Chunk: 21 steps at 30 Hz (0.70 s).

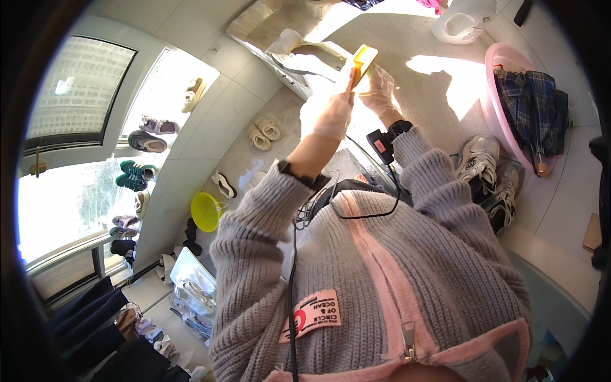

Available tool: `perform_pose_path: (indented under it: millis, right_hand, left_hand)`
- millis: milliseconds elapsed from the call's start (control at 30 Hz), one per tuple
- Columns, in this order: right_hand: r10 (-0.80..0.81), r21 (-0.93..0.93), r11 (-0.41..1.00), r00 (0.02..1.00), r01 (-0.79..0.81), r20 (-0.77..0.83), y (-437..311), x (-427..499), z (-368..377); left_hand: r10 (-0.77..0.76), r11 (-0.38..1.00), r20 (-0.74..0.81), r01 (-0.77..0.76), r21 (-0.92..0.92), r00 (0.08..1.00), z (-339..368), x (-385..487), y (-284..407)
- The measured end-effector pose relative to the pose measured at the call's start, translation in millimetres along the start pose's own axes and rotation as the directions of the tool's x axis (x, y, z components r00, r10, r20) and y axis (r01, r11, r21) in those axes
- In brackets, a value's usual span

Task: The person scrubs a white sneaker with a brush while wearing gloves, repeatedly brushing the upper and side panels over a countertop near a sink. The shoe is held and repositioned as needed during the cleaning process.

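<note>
My left hand [329, 107] is raised over the light counter and grips a yellow object [364, 59], which looks like a scrubbing brush. Just behind it, my right hand [379, 90] wears a clear plastic glove. Glare and the yellow object hide its fingertips, so whether it holds something I cannot tell. Beyond both hands, a pale plastic-looking item [286, 43] with a long strip lies at the rim of a stone basin [253, 24]. Its exact kind is unclear in the bright light.
On the right, a pink basin [491, 95] holds a folded plaid umbrella [532, 110], with worn sneakers [479, 155] beside it. A white jug [463, 21] stands at the back. Left are a yellow-green tub [206, 212], cream shoes [264, 133] and several shoes along the window sill [148, 141].
</note>
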State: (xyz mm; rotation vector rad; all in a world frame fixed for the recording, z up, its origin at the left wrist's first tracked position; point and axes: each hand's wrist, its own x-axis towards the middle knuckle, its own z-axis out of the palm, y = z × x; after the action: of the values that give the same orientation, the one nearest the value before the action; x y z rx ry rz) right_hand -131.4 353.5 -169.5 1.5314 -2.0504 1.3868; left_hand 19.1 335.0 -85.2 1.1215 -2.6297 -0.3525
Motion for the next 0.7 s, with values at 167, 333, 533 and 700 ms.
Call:
perform_pose_path:
  millis: [167,333,533,700]
  right_hand:
    - [0.057,-0.044,0.998,0.997,-0.055,0.048,-1.0,0.2,1.6]
    - [0.035,-0.093,0.995,0.994,-0.026,0.106,-11.4,6.8,-6.3]
    - [0.103,-0.075,0.993,0.989,-0.095,0.104,-18.0,7.2,-10.7]
    - [0.068,-0.109,0.992,0.993,-0.057,0.097,-17.4,7.3,-8.1]
  left_hand:
    - [-0.092,0.971,0.033,0.097,-0.219,0.995,1.4,4.1,-4.0]
    - [-0.439,-0.226,0.449,0.388,-0.894,0.778,12.6,49.5,8.0]
    - [-0.337,0.157,0.406,0.476,-0.865,0.849,12.7,33.5,-29.9]
    - [-0.014,0.994,0.095,0.003,0.111,0.995,-19.2,50.6,-29.9]
